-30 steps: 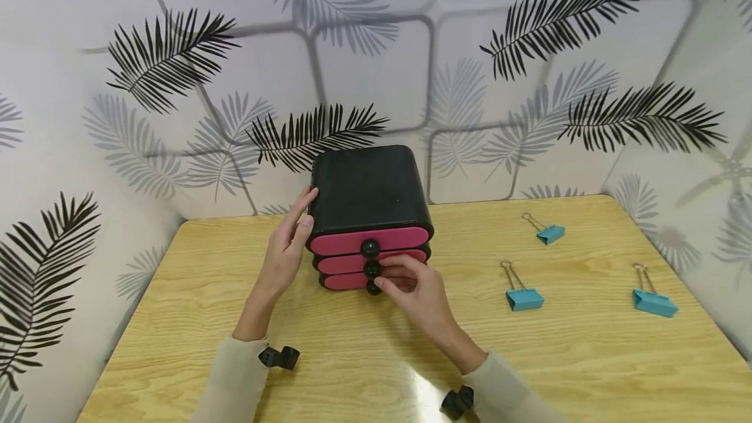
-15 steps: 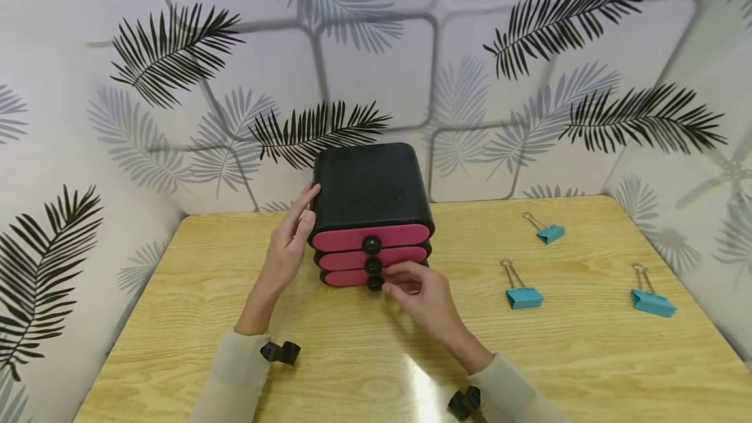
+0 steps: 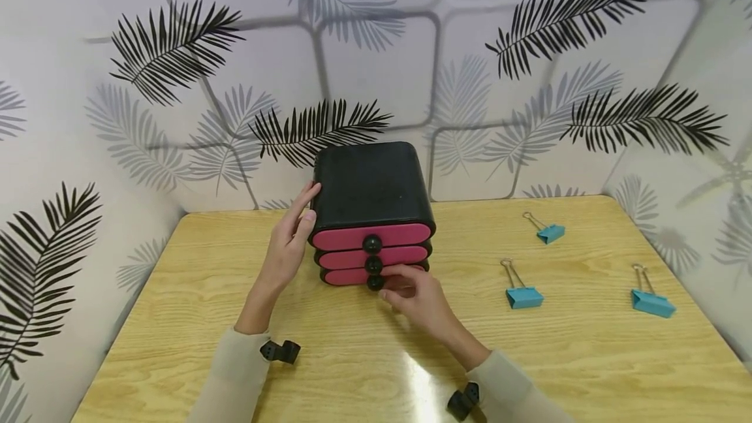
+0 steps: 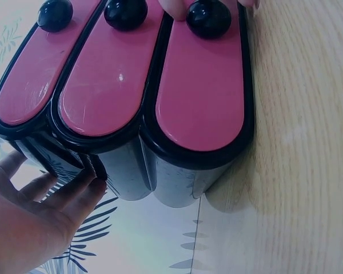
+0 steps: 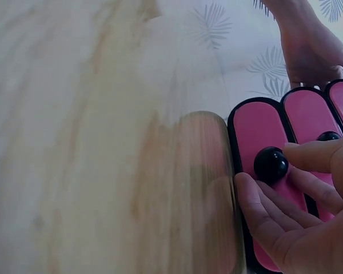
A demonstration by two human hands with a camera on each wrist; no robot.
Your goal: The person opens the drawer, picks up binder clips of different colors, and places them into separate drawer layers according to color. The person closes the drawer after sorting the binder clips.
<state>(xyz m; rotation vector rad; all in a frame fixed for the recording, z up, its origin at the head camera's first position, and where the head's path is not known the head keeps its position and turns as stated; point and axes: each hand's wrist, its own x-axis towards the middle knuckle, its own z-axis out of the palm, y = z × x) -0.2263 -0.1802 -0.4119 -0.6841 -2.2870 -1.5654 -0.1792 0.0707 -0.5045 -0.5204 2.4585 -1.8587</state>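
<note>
A small black drawer unit (image 3: 370, 181) with three pink drawer fronts stands on the table, each front bearing a round black knob. My left hand (image 3: 284, 250) rests along the unit's left side, fingers extended and the thumb near the upper front corner. At the lowest drawer (image 5: 263, 123), my right hand (image 3: 423, 296) has its fingers and thumb spread around the bottom knob (image 5: 271, 164). In the right wrist view the index fingertip is right at the knob, while the thumb tip stands a little apart from it. All three fronts sit flush with the unit.
Three teal binder clips lie to the right on the wooden table (image 3: 587, 358): a far clip (image 3: 551, 234), a nearer clip (image 3: 525, 297) and one by the right edge (image 3: 653, 303). A leaf-patterned wall (image 3: 376, 70) rises behind the unit.
My right thumb and fingers have shifted slightly right, away from the bottom knob that they overlapped a second ago. My left hand keeps its place on the unit's side.
</note>
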